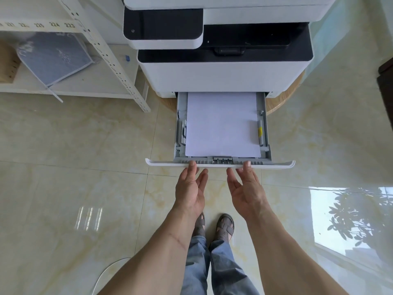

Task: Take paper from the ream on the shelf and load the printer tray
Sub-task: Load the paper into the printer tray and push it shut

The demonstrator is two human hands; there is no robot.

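Observation:
The printer tray [220,163] is pulled out from the bottom of the white and black printer [223,73]. A stack of white paper [222,124] lies flat inside it between the grey side guides. My left hand [191,188] is open, its thumb resting on the tray's white front lip left of centre. My right hand [244,188] is open too, with its thumb on the lip right of centre. Both palms face each other, fingers spread below the lip. Neither hand holds paper. No ream shows in this view.
A white metal shelf [119,67] stands at the left, with a blue-grey fabric bag [55,56] on its lower board. The printer sits on a round wooden stand [282,103]. Glossy tiled floor [74,177] surrounds my feet [214,226]. A dark piece of furniture [386,81] is at the right edge.

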